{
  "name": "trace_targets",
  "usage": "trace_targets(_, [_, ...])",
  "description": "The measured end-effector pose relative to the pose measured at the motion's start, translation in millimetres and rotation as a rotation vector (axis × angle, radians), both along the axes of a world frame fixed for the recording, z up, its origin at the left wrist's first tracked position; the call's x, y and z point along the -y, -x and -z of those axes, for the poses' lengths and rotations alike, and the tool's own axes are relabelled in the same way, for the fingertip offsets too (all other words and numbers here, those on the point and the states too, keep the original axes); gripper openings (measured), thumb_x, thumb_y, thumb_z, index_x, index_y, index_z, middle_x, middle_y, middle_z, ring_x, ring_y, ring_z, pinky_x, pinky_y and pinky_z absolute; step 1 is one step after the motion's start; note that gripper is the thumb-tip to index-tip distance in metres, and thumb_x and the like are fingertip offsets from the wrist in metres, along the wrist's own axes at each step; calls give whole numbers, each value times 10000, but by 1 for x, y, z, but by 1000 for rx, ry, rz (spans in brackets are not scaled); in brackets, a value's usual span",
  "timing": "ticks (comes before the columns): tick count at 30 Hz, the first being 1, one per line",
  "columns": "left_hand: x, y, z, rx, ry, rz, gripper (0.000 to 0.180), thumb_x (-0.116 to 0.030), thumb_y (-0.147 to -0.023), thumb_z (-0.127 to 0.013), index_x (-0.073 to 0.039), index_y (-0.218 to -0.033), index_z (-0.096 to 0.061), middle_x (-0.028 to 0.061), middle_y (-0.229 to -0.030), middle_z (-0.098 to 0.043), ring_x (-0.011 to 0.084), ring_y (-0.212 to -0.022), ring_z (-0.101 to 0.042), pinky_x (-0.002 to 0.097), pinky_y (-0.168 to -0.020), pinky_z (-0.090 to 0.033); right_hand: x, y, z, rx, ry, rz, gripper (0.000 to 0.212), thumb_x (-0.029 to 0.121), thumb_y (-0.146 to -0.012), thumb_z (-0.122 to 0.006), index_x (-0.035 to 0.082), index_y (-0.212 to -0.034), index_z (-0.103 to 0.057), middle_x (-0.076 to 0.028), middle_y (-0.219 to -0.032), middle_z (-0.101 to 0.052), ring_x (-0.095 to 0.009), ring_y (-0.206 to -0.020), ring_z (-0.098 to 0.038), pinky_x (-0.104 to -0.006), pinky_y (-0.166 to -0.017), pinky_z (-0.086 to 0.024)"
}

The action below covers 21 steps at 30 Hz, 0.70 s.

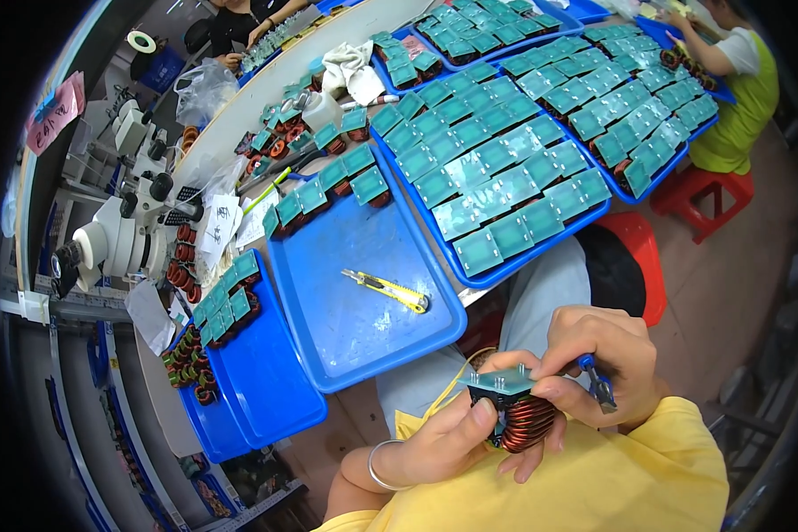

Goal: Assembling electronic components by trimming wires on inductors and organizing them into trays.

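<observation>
Close to my body, a toroidal coil [528, 427] wound with copper wire hangs under a small green circuit board [498, 382], with short metal pins standing up from the board's top. My left hand [452, 441] grips this coil assembly from below and the side, thumb against it. The thumb and forefinger of my right hand [605, 353] pinch at the board's right edge. Tucked in that same hand is a small pair of blue-handled cutters [599, 387], jaws pointing down and away from the board. What lies between the right fingertips is too small to make out.
A blue tray [355, 346] ahead holds a yellow utility knife [388, 291] and a row of coil assemblies. Fuller trays [496, 282] stand right. Left are stacked trays [275, 390] and a microscope [106, 235]. A co-worker [736, 97] sits beside a red stool [709, 199].
</observation>
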<state>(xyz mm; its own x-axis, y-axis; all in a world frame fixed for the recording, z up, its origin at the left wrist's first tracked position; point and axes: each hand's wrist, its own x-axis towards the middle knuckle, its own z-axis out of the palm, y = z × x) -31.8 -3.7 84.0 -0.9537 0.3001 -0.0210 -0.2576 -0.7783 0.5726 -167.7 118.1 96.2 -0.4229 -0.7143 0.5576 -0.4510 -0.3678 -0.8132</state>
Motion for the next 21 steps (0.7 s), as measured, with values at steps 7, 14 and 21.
trace_targets(7, [-1,-2,-11,212,334,-294,722,-414,-838,-585,-34,-1314,-195,207,-1045,-546,216,-712,-583,264,-638,-455,-2,1,4,-32,-52,19,230,192,-744,-719,16,-784,-576,-53,-603,-513,-155,-521,-490,-251,-471,-361])
trace_targets(14, [13,-5,13,-22,583,-460,752,-82,-777,-693,-39,-1319,-173,153,-1155,-470,171,-1009,-515,281,-840,-437,-9,9,-24,-395,-443,-15,385,270,-664,-751,14,-864,-544,-92,-747,-534,-240,-641,-546,-316,-565,-437])
trace_targets(21, [11,-9,20,-85,787,-524,719,-118,-711,-765,-15,-1228,-277,109,-1073,-483,156,-966,-528,269,-810,-442,-12,2,-27,-670,-627,-59,428,412,-719,-674,24,-836,-536,-78,-715,-503,-223,-620,-539,-311,-561,-436])
